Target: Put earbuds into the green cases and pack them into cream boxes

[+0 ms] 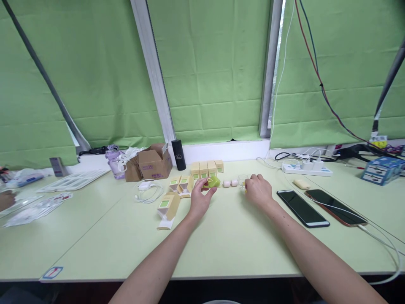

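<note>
My left hand has its thumb and fingers closed on a small, glossy yellow-green object, held just above the table; its kind is unclear. My right hand is to the right with its fingers pinched together and pointing down. Beside its fingertips are small clear containers and a trace of yellow; what the fingers grip is hidden. Between the hands lie two small pale pink cylinders. Left of my left hand are opened small yellow boxes, one with its flap out nearer me. Several closed yellow boxes stand in a row behind.
A cardboard box, black cylinder and purple bottle stand at the back. A white charger cable lies left. Two phones and a power strip are right. Another person's hand shows at far left.
</note>
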A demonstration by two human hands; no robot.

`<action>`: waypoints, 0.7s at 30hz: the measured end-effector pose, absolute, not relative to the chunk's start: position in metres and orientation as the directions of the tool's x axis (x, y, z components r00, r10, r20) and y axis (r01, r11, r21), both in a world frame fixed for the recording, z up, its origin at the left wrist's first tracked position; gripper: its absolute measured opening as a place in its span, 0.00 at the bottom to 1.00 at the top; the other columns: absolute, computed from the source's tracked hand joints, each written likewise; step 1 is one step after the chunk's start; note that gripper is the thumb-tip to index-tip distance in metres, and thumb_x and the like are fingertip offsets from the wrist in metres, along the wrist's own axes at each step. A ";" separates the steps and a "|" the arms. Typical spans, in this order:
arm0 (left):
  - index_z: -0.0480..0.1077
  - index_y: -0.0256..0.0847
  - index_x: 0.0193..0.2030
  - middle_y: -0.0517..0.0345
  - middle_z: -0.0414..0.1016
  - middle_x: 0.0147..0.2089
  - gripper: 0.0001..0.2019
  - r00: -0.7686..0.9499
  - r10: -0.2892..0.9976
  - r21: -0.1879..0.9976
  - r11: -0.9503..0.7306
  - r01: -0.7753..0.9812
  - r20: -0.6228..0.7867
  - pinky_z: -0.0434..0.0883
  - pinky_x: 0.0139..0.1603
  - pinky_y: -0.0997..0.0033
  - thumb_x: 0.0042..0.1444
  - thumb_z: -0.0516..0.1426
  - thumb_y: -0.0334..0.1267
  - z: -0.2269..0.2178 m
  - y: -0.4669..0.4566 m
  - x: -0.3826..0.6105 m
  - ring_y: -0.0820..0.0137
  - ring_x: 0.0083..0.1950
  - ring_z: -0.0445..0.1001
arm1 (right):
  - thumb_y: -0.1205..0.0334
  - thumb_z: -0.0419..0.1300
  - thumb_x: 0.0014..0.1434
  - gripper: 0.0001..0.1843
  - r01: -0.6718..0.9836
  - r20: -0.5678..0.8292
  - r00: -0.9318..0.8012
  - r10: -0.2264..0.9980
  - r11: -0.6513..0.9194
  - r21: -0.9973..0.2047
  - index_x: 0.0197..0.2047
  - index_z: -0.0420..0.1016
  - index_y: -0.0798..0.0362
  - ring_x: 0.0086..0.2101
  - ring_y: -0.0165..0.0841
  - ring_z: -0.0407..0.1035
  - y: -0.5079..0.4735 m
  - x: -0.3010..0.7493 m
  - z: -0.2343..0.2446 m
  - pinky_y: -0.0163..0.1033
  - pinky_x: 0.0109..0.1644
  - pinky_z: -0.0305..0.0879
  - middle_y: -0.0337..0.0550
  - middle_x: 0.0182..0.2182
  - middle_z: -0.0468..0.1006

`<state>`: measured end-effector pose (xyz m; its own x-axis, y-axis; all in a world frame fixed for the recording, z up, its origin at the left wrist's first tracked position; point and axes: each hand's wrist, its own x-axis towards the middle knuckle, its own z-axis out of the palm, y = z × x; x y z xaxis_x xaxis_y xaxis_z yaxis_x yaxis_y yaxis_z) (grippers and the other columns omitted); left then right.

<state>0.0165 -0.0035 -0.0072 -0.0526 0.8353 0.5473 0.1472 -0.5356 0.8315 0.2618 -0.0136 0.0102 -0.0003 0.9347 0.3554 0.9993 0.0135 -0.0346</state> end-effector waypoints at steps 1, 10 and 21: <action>0.79 0.40 0.49 0.49 0.77 0.52 0.19 -0.057 0.847 0.846 -0.520 0.117 0.529 0.76 0.51 0.64 0.52 0.70 0.44 -0.007 -0.002 0.017 0.65 0.48 0.76 | 0.71 0.61 0.57 0.11 0.999 0.363 -0.015 0.932 0.032 -0.040 0.41 0.83 0.55 0.48 0.49 0.68 -0.015 0.259 0.011 0.44 0.40 0.60 0.60 0.44 0.78; 0.80 0.38 0.44 0.51 0.80 0.46 0.21 -0.080 0.900 0.902 -0.431 -0.003 0.429 0.75 0.49 0.65 0.50 0.71 0.52 -0.002 -0.001 0.017 0.64 0.47 0.76 | 0.72 0.64 0.51 0.12 0.923 0.406 -0.339 0.849 0.385 -0.033 0.41 0.79 0.53 0.47 0.46 0.68 -0.038 0.213 0.006 0.44 0.45 0.63 0.55 0.45 0.77; 0.80 0.37 0.45 0.51 0.80 0.43 0.25 -0.130 0.907 0.912 -0.408 -0.030 0.401 0.75 0.45 0.66 0.47 0.72 0.54 -0.005 0.003 0.014 0.64 0.45 0.76 | 0.71 0.64 0.54 0.35 0.780 0.388 -0.249 0.887 0.422 -0.462 0.65 0.64 0.49 0.55 0.43 0.70 -0.037 0.208 -0.007 0.41 0.49 0.65 0.50 0.59 0.73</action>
